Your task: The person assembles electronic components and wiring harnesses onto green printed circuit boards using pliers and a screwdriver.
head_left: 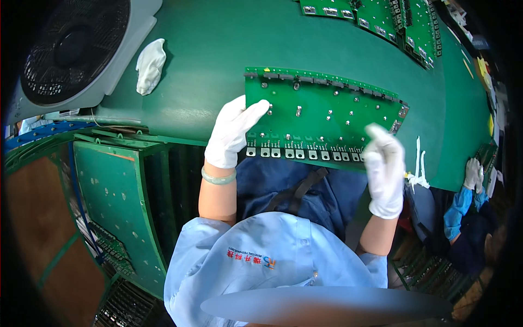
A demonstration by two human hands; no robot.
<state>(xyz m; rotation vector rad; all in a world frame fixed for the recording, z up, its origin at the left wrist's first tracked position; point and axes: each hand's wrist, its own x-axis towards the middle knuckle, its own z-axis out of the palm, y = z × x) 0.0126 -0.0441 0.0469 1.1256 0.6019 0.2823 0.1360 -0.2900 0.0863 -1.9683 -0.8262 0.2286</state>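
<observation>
A long green circuit board (316,109) is tilted up over the near edge of the green table. A row of metal-tabbed components lines its near edge, and dark parts run along the far edge. My left hand (231,131), in a white glove, grips the circuit board's left end, with the thumb on its face. White-gloved too, my right hand (385,171) is at the board's near right corner. Its forefinger is stretched out over that corner, slightly blurred, and the fingers look apart. Any contact there is hard to make out.
A grey fan (76,46) stands at the far left, with a crumpled white glove (151,66) beside it. More circuit boards (376,22) lie at the back right. Below left is a green metal cabinet (111,201). Another person's gloved hands (474,174) are at the far right.
</observation>
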